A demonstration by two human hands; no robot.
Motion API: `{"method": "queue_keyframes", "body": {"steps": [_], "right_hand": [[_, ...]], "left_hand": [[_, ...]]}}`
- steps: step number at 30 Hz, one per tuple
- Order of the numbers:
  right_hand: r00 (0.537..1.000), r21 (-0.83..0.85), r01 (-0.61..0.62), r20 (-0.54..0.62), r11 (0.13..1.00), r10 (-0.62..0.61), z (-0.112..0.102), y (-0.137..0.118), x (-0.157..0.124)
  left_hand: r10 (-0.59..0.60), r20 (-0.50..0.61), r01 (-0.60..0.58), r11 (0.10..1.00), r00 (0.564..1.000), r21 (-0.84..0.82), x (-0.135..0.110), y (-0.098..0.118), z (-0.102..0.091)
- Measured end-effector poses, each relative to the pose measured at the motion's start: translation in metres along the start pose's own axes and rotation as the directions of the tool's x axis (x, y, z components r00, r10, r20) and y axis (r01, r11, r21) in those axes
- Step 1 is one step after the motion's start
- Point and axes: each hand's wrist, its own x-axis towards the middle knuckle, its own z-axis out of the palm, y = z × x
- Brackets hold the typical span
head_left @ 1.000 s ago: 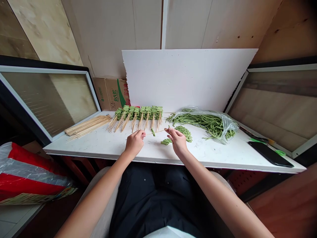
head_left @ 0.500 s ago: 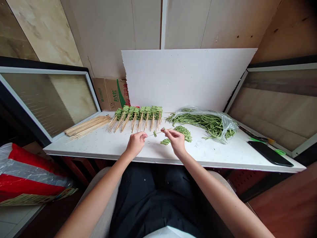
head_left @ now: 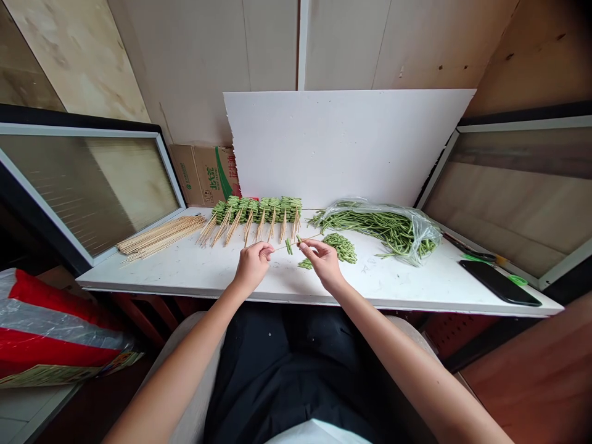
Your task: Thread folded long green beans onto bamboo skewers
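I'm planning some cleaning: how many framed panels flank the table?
2: the left panel at the left end of the table, the right panel at its right end. Both run out of frame.

Soft light, dark upper-right corner

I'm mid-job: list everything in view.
Table: one, white, centre
Held skewer: one, tan, above table
Bean pieces: about three, green, at skewer
Filled skewers: many, green and tan, table's back
Bare skewers: many, tan, table's left
Cut beans: two piles, green, table's middle
Plastic bag: one, clear, table's right
Long beans: many, green, mostly inside bag
Phone: one, black, table's right end
Dark tool: one, type unclear, behind phone
Green ring: at least one, green, beside phone
Cardboard box: one, brown, back left
Board: one, white, table's back edge
Glass panels: two, dark-framed, table's ends
Sack: one, red and clear, far left
Left hand: one, bare, pinching held skewer
Right hand: one, bare, pinching a bean piece
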Motion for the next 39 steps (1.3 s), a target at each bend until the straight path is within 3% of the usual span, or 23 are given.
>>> {"method": "queue_keyframes", "body": {"steps": [10, 16, 19, 22, 25, 29, 32, 35, 39], "right_hand": [[0.994, -0.178, 0.113, 0.035, 0.978, -0.108, 0.004, 0.005, -0.006], [0.997, -0.134, 0.055, 0.064, 0.99, -0.047, 0.004, 0.007, -0.006], [0.993, -0.143, 0.059, 0.107, 0.988, -0.044, -0.001, 0.006, -0.002], [0.985, -0.255, 0.127, 0.146, 0.959, -0.091, -0.014, 0.008, 0.007], [0.98, -0.504, 0.169, 0.176, 0.847, -0.091, -0.034, 0.017, 0.018], [0.965, -0.804, 0.213, 0.262, 0.555, 0.01, -0.054, 0.031, 0.026], [0.956, -0.898, 0.244, 0.286, 0.366, 0.064, -0.059, 0.039, 0.025], [0.954, -0.924, 0.255, 0.289, 0.285, 0.083, -0.059, 0.042, 0.023], [0.975, -0.948, 0.198, 0.216, 0.249, 0.05, -0.058, 0.044, 0.022]], "left_hand": [[0.013, 0.014, -0.013, 1.0, 1.0, -0.007, -0.003, 0.011, 0.004], [0.019, 0.019, -0.02, 1.0, 1.0, 0.009, -0.003, 0.004, 0.005], [0.016, 0.026, -0.016, 1.0, 1.0, 0.012, -0.002, 0.0, 0.006], [0.019, 0.027, -0.019, 1.0, 0.999, 0.012, -0.001, -0.004, 0.006], [0.046, 0.034, -0.046, 0.999, 0.998, 0.007, 0.0, -0.009, 0.005], [0.099, 0.071, -0.102, 0.994, 0.993, 0.038, 0.0, -0.016, 0.004], [0.125, 0.09, -0.13, 0.99, 0.988, 0.057, -0.002, -0.021, 0.006], [0.133, 0.105, -0.142, 0.987, 0.986, 0.074, -0.003, -0.025, 0.009], [0.125, 0.129, -0.138, 0.986, 0.984, 0.094, -0.004, -0.027, 0.011]]}}
